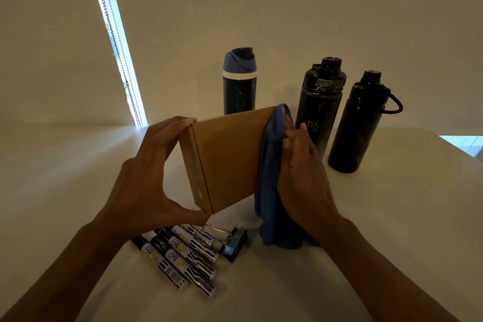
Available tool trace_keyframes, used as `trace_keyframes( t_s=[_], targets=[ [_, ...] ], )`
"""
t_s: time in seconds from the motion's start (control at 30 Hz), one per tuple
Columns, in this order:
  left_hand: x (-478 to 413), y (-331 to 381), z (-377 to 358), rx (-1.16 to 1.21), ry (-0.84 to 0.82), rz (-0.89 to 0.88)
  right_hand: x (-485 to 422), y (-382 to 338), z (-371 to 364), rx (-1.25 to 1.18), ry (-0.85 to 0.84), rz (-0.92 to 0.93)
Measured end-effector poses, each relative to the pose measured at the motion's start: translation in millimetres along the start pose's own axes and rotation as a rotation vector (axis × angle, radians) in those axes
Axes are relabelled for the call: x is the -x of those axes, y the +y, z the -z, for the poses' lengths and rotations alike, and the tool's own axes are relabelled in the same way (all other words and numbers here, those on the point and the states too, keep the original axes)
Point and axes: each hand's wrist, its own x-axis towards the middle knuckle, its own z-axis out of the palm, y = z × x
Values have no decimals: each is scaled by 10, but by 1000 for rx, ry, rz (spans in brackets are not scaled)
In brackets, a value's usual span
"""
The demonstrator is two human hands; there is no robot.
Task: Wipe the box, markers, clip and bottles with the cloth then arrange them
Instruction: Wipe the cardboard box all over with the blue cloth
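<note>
**Box Gets First Wipe; Markers, Clip and Bottles Wait Their Turn**

A person holds a brown cardboard box (230, 157) clear of the white table (392, 217), the left hand (146, 172) spanning its near-left edge with the fingers hooked over the upper corner and the thumb under the lower one. The right hand (300, 172) presses a blue cloth (269, 178) against the box's right edge, its fingers bunched around the fabric, the loose end trailing down to the table below the box.

Judging by the scene, the job looks to be in its opening step. The box is the only item in hand, and how much of its surface has been covered cannot be told from this view.

Everything else sits around the box. Directly below it a cluster of black-and-white markers (183, 256) lies side by side, and touching their right side, still below the box, is a black binder clip (234, 243). Behind the box stands a dark bottle with a blue lid (239, 81); to the box's right stand two black bottles, the nearer one (320, 102) just beyond the cloth hand and the other, with a loop strap (358, 123), further right. The bottles show pale smudges, suggesting they have not been wiped.

Left to do, on this reading: finishing the box, cleaning the markers, clip and three bottles, then arranging the lot.
</note>
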Motion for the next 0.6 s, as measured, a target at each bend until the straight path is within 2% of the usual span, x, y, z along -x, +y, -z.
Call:
trace_keyframes(
  t_s=[0.13, 0.17, 0.23, 0.3, 0.37, 0.43, 0.5, 0.57, 0.6],
  targets=[
    [8, -71, 22, 51, 58, 33, -21, -46, 5, -119, -115, -160],
    [17, -93, 22, 64, 74, 52, 18, -19, 3, -203, -90, -185],
    [24, -123, 24, 96, 97, 97, 145, -30, -2, -396, -70, -81],
    [20, -136, 26, 128, 113, 126, 163, -213, -24, -488, -48, -129],
    [16, -143, 27, 150, 131, 138, 287, -240, -94, -544, -128, 56],
    [21, -150, 34, 163, 139, 134, 337, -312, -140, -346, -77, 261],
    [29, -167, 39, 164, 146, 139, 379, -374, -194, -319, -5, 445],
    [31, -198, 46, 167, 151, 154, 393, -391, -171, -263, -15, 532],
    [27, -199, 56, 169, 155, 156, 385, -367, -159, -196, -10, 514]
  ],
)
